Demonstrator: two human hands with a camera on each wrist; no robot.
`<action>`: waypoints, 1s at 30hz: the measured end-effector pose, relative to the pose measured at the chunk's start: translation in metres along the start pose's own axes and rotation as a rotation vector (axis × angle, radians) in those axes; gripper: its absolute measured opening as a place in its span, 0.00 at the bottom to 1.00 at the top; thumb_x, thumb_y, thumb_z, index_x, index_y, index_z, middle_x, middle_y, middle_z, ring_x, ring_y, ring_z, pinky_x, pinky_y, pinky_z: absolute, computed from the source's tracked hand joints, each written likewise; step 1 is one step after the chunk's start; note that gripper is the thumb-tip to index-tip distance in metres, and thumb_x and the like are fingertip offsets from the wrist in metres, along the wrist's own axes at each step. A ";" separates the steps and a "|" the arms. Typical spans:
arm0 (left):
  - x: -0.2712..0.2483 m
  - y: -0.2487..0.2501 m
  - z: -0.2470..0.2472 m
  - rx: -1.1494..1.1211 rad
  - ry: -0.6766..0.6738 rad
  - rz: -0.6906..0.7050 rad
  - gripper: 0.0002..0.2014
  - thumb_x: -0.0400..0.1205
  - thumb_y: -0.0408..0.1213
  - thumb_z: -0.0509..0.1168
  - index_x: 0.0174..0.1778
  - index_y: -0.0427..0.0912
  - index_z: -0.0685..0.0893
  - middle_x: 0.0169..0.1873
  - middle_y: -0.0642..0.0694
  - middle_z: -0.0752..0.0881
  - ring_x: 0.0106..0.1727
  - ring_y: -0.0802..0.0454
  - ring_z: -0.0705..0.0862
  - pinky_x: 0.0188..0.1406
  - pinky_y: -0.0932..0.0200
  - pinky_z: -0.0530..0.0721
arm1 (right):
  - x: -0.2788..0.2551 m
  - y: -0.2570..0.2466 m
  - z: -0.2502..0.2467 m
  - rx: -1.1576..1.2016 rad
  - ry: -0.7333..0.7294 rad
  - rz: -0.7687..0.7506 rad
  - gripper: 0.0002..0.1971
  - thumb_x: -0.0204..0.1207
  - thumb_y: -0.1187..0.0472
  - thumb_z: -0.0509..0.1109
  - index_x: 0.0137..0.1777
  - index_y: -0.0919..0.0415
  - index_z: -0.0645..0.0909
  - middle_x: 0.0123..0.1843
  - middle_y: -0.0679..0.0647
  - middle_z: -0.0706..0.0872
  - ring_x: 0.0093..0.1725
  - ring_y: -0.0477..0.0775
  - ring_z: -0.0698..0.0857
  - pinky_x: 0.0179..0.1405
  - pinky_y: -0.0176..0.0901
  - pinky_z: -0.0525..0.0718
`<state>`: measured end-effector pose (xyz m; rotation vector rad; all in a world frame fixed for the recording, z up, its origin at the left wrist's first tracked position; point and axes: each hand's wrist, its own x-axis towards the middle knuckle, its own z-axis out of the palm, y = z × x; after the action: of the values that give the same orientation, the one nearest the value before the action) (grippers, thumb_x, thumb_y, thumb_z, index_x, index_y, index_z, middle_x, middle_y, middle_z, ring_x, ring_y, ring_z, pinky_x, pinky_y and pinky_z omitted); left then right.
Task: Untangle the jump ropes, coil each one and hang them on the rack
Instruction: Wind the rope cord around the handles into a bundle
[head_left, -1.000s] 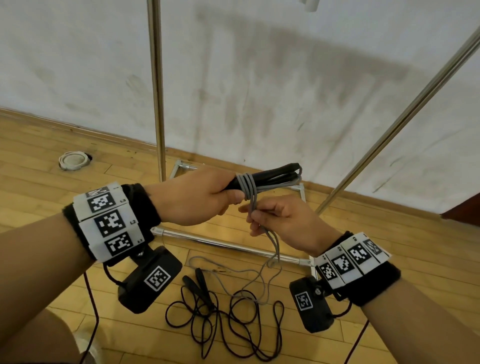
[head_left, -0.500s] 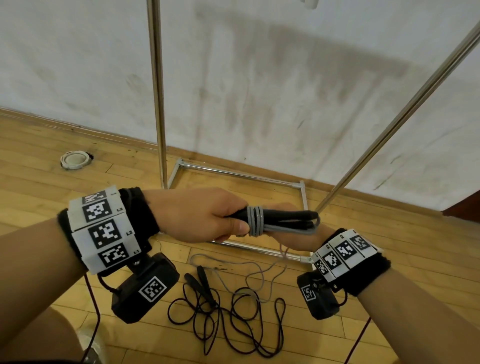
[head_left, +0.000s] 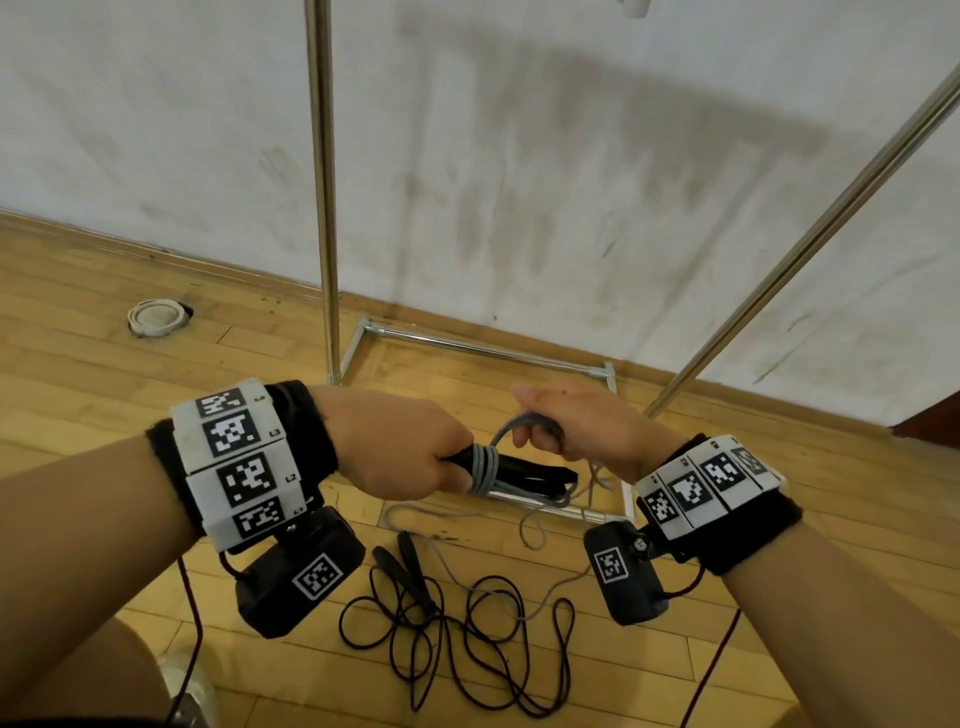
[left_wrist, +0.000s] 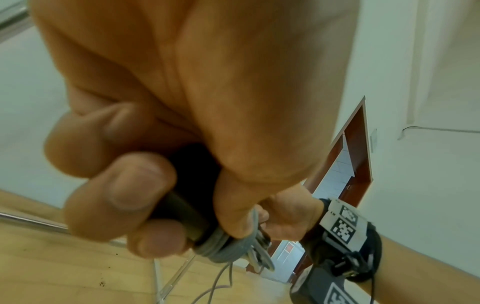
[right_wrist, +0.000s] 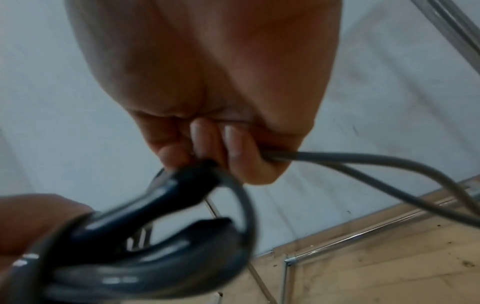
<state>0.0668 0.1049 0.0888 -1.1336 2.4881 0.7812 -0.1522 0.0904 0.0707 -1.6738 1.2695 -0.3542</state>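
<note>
My left hand (head_left: 415, 447) grips the two black handles (head_left: 530, 475) of the grey jump rope, with several turns of grey cord (head_left: 485, 467) wound round them beside my fist. In the left wrist view my left hand (left_wrist: 166, 205) curls round the handles, the grey cord (left_wrist: 223, 248) below my thumb. My right hand (head_left: 571, 426) is above the handle tips and pinches a loop of the grey cord. The right wrist view shows my right hand (right_wrist: 223, 148) holding that cord (right_wrist: 337, 158) over the handles (right_wrist: 161, 205). A black jump rope (head_left: 457, 639) lies tangled on the floor below.
A metal rack stands ahead against the white wall: an upright pole (head_left: 324, 182), a slanted pole (head_left: 810, 234) and a base frame (head_left: 488, 351) on the wooden floor. A white round thing (head_left: 156, 316) lies at far left. Loose grey cord (head_left: 535, 530) trails down to the floor.
My right hand has come up from below the handles to above their tips, carrying the grey cord round them. My left hand kept its grip and sank slightly.
</note>
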 end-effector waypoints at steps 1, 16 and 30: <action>0.001 -0.001 0.000 0.019 0.004 -0.018 0.12 0.88 0.52 0.56 0.42 0.53 0.74 0.36 0.54 0.80 0.33 0.56 0.78 0.34 0.60 0.75 | 0.000 -0.003 0.001 0.008 0.007 0.004 0.23 0.87 0.50 0.59 0.35 0.56 0.87 0.24 0.48 0.76 0.23 0.44 0.70 0.25 0.34 0.68; 0.009 -0.023 -0.011 -0.131 0.465 -0.056 0.11 0.89 0.48 0.57 0.40 0.52 0.74 0.32 0.51 0.82 0.29 0.55 0.78 0.27 0.62 0.72 | -0.014 -0.019 0.010 0.194 0.114 -0.127 0.06 0.83 0.67 0.67 0.52 0.65 0.85 0.40 0.59 0.92 0.36 0.51 0.90 0.35 0.39 0.88; -0.006 -0.004 -0.014 -0.460 0.437 0.201 0.09 0.89 0.42 0.58 0.44 0.48 0.78 0.26 0.56 0.81 0.27 0.60 0.77 0.28 0.64 0.78 | -0.025 0.003 0.005 0.078 0.065 -0.289 0.11 0.82 0.73 0.66 0.58 0.61 0.85 0.45 0.50 0.90 0.43 0.42 0.89 0.45 0.35 0.87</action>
<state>0.0730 0.0978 0.1015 -1.3310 2.9039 1.3419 -0.1611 0.1144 0.0732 -1.7930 1.0460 -0.6280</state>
